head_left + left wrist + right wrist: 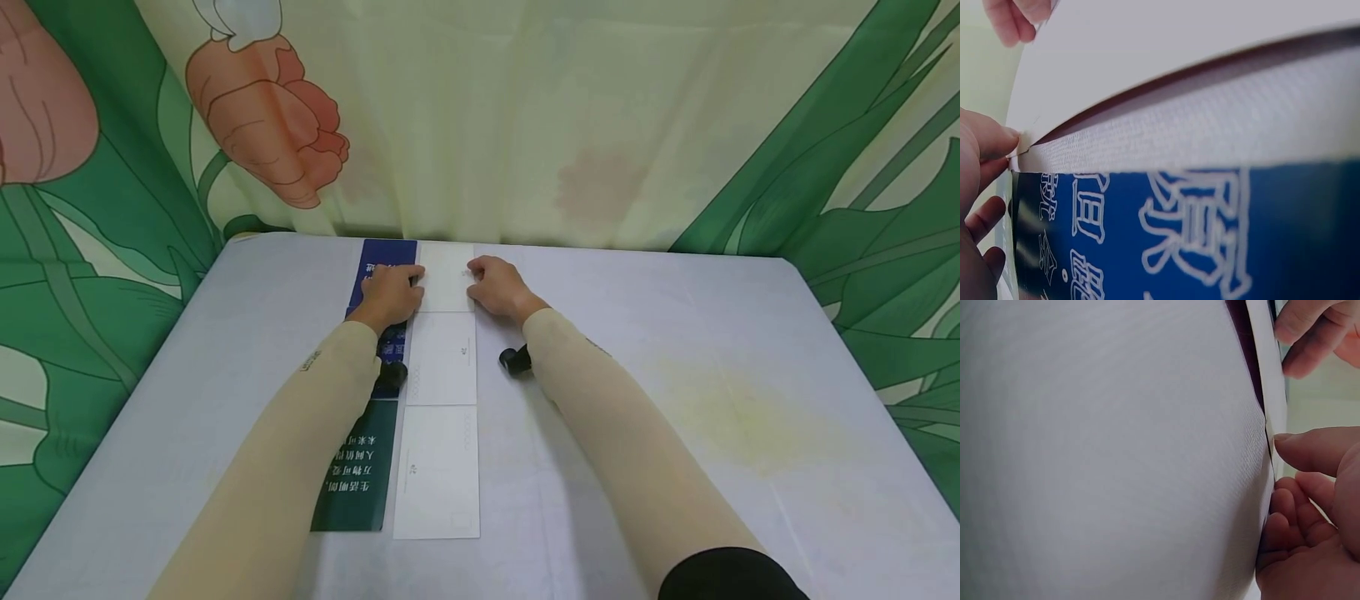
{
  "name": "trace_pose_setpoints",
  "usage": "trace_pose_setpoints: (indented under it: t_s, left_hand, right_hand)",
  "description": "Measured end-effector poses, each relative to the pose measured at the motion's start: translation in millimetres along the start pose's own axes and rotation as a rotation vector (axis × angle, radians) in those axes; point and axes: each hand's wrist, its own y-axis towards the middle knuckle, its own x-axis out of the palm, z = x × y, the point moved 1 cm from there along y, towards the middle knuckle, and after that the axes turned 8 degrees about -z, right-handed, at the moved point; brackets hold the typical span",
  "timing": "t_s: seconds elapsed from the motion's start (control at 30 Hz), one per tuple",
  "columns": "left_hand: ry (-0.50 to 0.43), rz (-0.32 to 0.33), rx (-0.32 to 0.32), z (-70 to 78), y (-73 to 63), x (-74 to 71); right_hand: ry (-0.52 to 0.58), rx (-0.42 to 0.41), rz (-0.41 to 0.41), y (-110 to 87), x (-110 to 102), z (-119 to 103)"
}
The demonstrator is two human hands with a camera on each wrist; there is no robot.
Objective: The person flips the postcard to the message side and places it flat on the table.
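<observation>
Left hand [392,293] and right hand [498,287] pinch opposite sides of the farthest white card [447,287] near the far edge of the table [645,333]; uneven release could skew it onto the blue card [392,252].

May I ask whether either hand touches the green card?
No, the left hand and right hand are at opposite edges of the farthest white card.

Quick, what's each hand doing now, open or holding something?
Left hand: holding, pinching the left edge of the farthest white card.
Right hand: holding, pinching that card's right edge.
</observation>
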Motion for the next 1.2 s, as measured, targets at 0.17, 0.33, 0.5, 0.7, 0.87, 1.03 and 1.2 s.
trace_pose_setpoints:
  t_s: [0.17,0.33,0.5,0.7,0.87,1.03,1.2]
  left_hand:
    - [-0.012,0.019,0.005,-0.5,-3.3,-0.4]
    - [-0.086,0.035,0.005,2.7,-8.3,-3.8]
    - [-0.181,0.048,0.049,6.6,-23.0,-16.2]
    - [-0.183,0.031,0.099,-1.6,-56.7,-25.7]
    - [-0.181,0.019,0.133,-11.0,-92.1,-29.9]
    - [-0.193,-0.003,0.208,-20.1,-133.8,-28.6]
    - [-0.186,-0.015,0.251,-31.8,-174.6,-23.0]
  right_hand:
    - [-0.010,-0.009,-0.013,-2.1,-1.0,-2.8]
    - [0.022,-0.022,-0.006,-7.6,-3.3,-5.5]
    - [0.093,-0.038,-0.005,-15.8,-5.0,-8.8]
    - [0.097,-0.125,-0.022,-37.5,-5.9,-21.8]
    - [0.078,-0.218,-0.036,-61.1,-2.0,-32.7]
    - [0.070,-0.289,-0.063,-86.1,8.7,-43.4]
    - [0.089,-0.334,-0.102,-114.1,20.1,-55.8]
